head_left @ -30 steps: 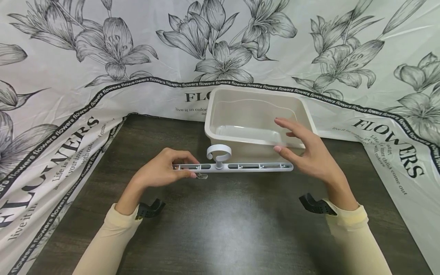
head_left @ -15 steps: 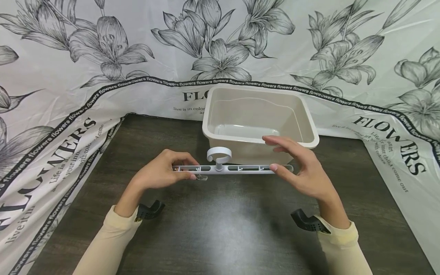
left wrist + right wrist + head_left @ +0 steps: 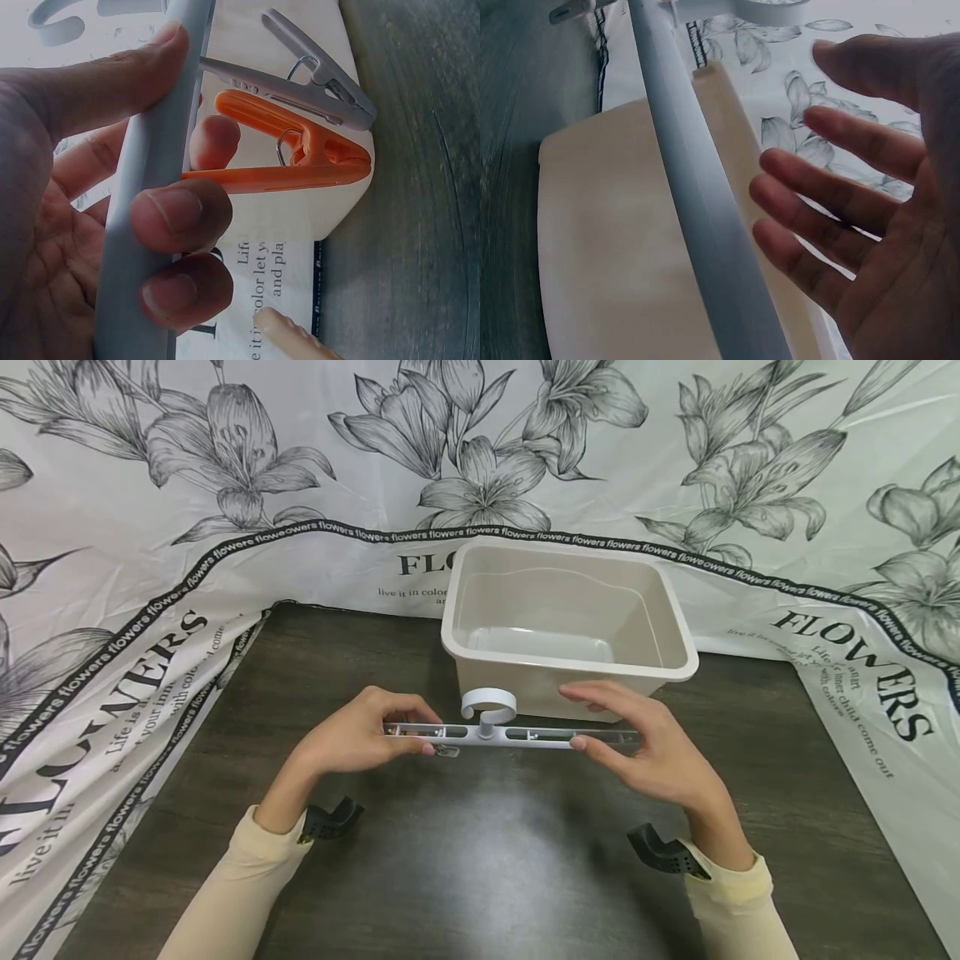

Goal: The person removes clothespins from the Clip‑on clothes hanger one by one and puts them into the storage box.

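Observation:
A grey-white clip hanger point(image 3: 474, 740) with a round hook point(image 3: 489, 696) is held level above the table in the head view. My left hand point(image 3: 352, 737) grips its left end, thumb on the near side and fingers curled round the bar. Below that grip, the left wrist view shows an orange clothespin point(image 3: 277, 177) and a grey clothespin point(image 3: 285, 97) on the bar, and part of a beige one point(image 3: 289, 334). My right hand point(image 3: 656, 743) is beside the bar's right half, fingers loosely spread; in the right wrist view a gap separates them from the bar.
Behind the hanger, a beige plastic basin point(image 3: 525, 687) stands on the dark wood table point(image 3: 360, 877) near its back edge. A white flower-print cloth point(image 3: 315, 568) hangs behind and along the sides. Black straps point(image 3: 663, 852) sit on both wrists.
My right hand has moved left and down from in front of the basin to beside the hanger's right half. The hanger has shifted slightly down and right in the view, still in my left hand.

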### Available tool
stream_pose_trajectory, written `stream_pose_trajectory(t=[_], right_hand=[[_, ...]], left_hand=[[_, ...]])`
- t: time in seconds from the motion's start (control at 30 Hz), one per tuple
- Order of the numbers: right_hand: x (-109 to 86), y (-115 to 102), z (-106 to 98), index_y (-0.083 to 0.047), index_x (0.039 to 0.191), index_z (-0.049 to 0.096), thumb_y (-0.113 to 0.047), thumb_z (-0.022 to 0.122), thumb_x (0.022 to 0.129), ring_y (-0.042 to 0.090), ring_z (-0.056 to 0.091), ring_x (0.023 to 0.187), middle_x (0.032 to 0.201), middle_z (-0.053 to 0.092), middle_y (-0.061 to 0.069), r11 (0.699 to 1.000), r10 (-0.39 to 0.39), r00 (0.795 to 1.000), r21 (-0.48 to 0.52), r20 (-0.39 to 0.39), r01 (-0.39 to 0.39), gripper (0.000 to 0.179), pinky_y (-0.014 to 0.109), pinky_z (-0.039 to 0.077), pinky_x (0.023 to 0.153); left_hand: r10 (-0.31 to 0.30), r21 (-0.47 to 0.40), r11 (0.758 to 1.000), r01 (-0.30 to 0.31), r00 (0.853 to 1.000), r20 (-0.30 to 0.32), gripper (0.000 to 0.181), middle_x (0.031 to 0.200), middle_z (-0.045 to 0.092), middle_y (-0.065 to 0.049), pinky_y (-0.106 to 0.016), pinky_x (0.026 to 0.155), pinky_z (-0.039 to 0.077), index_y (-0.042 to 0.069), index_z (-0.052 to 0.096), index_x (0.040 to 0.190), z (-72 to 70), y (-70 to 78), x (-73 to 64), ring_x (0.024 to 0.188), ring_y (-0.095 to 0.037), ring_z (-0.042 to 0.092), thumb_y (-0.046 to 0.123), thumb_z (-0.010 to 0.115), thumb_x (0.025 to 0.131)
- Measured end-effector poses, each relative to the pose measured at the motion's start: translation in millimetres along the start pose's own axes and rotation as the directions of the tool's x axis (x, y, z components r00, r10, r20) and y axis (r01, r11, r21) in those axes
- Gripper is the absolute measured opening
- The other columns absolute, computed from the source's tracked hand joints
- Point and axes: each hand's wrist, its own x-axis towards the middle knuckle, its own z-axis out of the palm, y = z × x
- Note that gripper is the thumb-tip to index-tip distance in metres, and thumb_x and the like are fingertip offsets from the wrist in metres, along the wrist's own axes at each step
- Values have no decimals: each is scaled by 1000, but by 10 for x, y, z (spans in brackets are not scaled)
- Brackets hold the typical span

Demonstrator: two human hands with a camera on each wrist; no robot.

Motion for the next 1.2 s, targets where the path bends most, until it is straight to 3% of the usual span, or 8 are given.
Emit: stream_pose_trajectory(t=[0.23,0.47,0.6,0.77,0.9,1.03,1.2], right_hand=[[-10,-12,61,-23,140,62,-19,83,87,10,58,129,137,65,-6,996,67,994,-60,90,-62,57,19,42,109],[0,16,146,-23,138,62,-30,82,89,10,67,115,127,69,-8,986,103,980,-144,173,-78,54,35,53,99],[2,22,167,-21,136,64,-29,80,91,5,71,98,114,75,-10,987,133,966,-115,223,-109,48,35,57,85],[25,43,211,-24,132,68,-34,76,94,-1,64,83,104,75,-14,984,168,945,-102,279,-145,40,27,52,76],[39,87,262,-23,129,69,-34,75,95,0,62,84,106,73,-15,983,176,933,-100,314,-152,36,27,53,80],[29,121,282,-21,125,70,-33,73,96,1,62,87,107,71,-15,984,177,923,-79,342,-160,31,31,55,83],[4,140,245,-21,127,70,-34,69,99,1,60,86,109,71,-17,982,187,913,-70,362,-174,31,32,54,82]], left_hand=[[11,3,1000,-11,1000,23,21,81,71,12,-25,59,45,30,75,107,47,27,21,64,-9,58,26,84,87],[23,-32,999,-22,999,37,21,81,71,12,-25,61,45,31,75,105,114,69,48,66,-9,57,26,84,87],[27,-40,999,-25,998,55,21,81,72,13,-24,60,44,30,75,106,158,89,61,66,-10,55,26,84,87],[31,-46,999,-29,998,47,21,81,72,12,-24,58,43,28,75,107,176,94,55,64,-14,56,25,84,87],[43,-53,998,-39,997,59,21,85,74,9,-25,58,45,26,75,109,170,74,50,67,-17,59,25,81,90],[63,-56,997,-58,995,79,21,91,76,8,-25,67,51,22,74,114,141,44,43,75,-13,64,23,78,93],[31,-95,995,-21,995,98,23,95,77,7,-27,70,54,21,71,118,67,23,25,79,-13,71,22,75,96]])
